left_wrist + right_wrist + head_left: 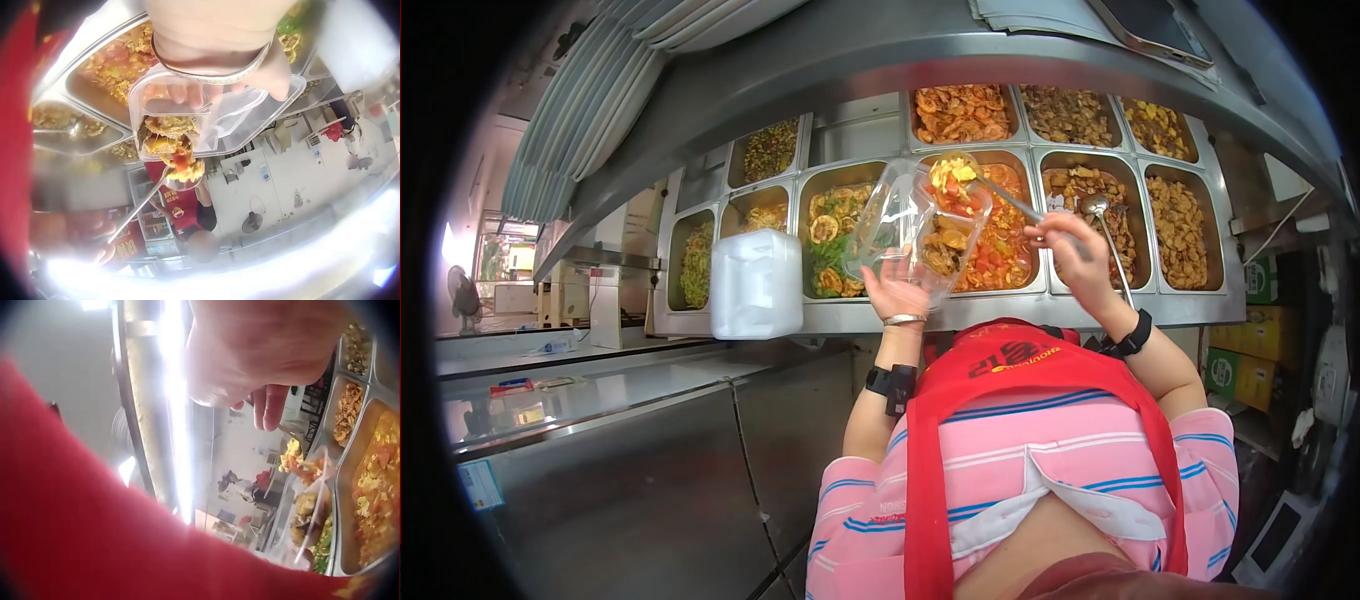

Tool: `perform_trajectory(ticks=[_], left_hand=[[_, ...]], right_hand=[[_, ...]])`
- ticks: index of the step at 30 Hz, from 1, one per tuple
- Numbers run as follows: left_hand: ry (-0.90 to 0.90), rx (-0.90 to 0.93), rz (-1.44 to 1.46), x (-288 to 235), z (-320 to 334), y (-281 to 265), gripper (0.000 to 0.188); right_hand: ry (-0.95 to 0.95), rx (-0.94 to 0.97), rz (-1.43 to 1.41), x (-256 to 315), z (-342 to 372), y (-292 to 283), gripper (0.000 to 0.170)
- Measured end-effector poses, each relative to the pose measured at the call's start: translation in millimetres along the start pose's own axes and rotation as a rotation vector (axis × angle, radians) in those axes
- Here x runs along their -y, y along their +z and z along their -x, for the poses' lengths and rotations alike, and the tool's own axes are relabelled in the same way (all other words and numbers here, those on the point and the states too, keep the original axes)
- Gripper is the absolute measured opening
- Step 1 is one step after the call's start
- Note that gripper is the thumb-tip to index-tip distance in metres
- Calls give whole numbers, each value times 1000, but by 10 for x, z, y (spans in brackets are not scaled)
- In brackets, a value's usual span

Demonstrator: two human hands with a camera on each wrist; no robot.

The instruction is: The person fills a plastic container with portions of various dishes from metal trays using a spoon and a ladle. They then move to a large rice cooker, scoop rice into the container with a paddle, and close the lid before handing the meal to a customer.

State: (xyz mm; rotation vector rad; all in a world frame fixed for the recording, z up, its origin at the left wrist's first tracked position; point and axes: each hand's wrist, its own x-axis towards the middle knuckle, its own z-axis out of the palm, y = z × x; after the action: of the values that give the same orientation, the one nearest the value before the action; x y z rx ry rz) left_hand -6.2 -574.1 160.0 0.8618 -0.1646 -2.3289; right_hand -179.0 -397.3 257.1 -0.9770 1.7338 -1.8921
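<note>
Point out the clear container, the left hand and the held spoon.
Clear container (236,125), left wrist view, bare compartment.
Left hand (897,292), head view, palm.
Held spoon (139,209), left wrist view, handle.

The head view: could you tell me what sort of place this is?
It looks like the serving counter of a canteen or takeaway food shop. Metal trays of different cooked dishes sit side by side, and the right hand holds a spoon of food over a clear plastic container.
</note>
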Motion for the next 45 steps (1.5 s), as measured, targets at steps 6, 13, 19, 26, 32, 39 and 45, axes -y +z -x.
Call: perform_trajectory(ticks=[6, 13, 19, 26, 32, 39, 45], left_hand=[[-12, -25, 80, 26, 51, 110, 59], [-18, -27, 162, -6, 60, 180, 57], [-11, 2, 183, 20, 104, 215, 56], [-6, 24, 187, -21, 83, 140, 57], [-3, 42, 161, -50, 29, 64, 57], [44, -52, 99, -163, 88, 49, 58], [52, -86, 154, -236, 113, 4, 58]], right_hand=[[-493, 154, 527, -62, 135, 32, 18], [-554, 226, 510, -2, 195, -45, 21], [-602, 175, 504, -1, 195, -26, 21], [-618, 242, 515, 42, 188, -97, 23], [-629, 120, 486, -21, 168, -100, 17], [-269, 66, 602, -654, 77, -330, 12], [-159, 174, 690, -1047, 129, -223, 12]])
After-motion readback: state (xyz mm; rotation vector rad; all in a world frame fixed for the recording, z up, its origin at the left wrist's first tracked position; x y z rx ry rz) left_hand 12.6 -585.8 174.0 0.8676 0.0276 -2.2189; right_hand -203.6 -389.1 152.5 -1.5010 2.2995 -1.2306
